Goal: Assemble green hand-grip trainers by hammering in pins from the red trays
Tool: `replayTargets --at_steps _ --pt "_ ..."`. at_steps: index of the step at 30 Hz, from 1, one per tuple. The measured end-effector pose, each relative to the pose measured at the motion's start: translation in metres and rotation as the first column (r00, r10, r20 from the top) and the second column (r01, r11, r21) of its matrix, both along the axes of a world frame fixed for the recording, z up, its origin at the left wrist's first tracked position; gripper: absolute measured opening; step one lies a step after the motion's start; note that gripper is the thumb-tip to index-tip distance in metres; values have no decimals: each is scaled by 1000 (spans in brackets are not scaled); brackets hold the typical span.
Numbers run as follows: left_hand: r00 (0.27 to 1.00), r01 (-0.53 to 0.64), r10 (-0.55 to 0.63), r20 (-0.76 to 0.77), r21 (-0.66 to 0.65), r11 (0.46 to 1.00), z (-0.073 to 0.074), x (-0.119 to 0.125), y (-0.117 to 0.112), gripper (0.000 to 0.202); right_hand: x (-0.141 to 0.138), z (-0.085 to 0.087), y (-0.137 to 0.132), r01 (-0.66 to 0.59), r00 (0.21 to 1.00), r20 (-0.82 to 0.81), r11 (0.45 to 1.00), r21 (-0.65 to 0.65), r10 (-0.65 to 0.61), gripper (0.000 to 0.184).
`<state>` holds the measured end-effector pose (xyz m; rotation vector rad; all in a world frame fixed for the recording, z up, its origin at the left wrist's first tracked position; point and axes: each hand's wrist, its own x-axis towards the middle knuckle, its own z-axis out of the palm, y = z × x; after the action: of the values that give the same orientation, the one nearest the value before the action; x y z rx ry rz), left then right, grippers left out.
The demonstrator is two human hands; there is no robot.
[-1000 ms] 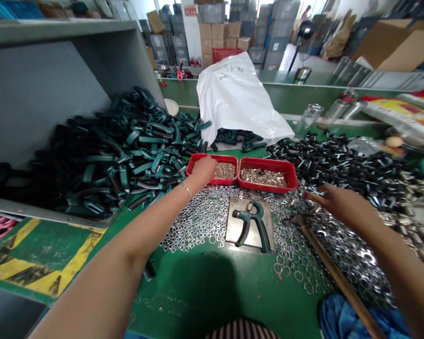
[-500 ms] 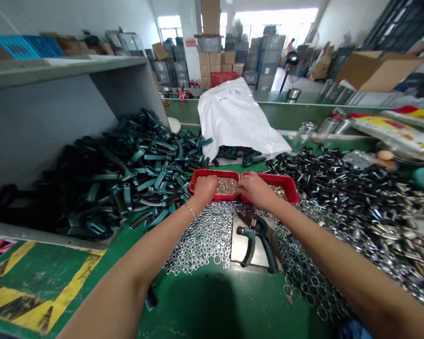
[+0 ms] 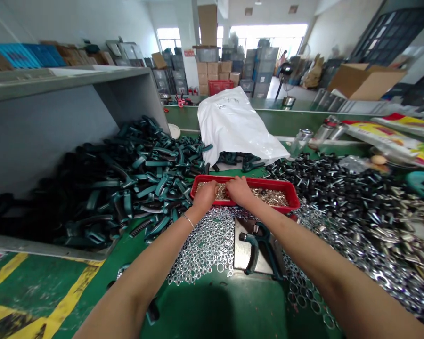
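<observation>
Both my hands reach into two red trays (image 3: 292,197) of small silvery metal parts at the middle of the green bench. My left hand (image 3: 205,195) rests with curled fingers in the left tray, and my right hand (image 3: 238,189) sits beside it, fingers bent down into the parts. What the fingers hold is hidden. Just below my hands a dark green hand-grip exerciser (image 3: 256,245) lies on a small grey metal plate (image 3: 240,254), ringed by a spread of shiny metal rings (image 3: 207,245).
A big heap of dark green grip handles (image 3: 127,174) fills the left under a grey shelf (image 3: 56,80). A white plastic bag (image 3: 233,122) lies behind the trays. Black parts (image 3: 325,174) and silver springs (image 3: 381,245) cover the right. Boxes and crates stand far back.
My right hand came from the ring pile on the right across to the trays, beside my left hand. The view tilted up a little.
</observation>
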<state>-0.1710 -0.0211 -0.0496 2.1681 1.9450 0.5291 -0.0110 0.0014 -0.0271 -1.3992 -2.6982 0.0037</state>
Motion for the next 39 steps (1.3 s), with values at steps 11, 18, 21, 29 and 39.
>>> replayTargets --at_steps 11,18,21,29,39 --pt "973 -73 51 227 89 993 -4 -6 -5 17 101 16 -85 68 806 -540 945 -319 -240 24" --pt "930 -30 -25 367 144 989 6 2 -17 18 138 -27 -166 69 769 -616 980 -188 -172 16" --pt "816 -69 -63 574 205 976 12 2 -39 15 133 -33 -168 -12 814 -580 997 -74 -33 15" --pt "610 13 18 793 -32 999 11 20 -129 20 133 -35 -162 -36 893 -448 999 30 46 20" --pt "682 164 -152 715 53 985 24 46 -153 11 131 -35 -163 -134 966 -205 984 118 156 23"
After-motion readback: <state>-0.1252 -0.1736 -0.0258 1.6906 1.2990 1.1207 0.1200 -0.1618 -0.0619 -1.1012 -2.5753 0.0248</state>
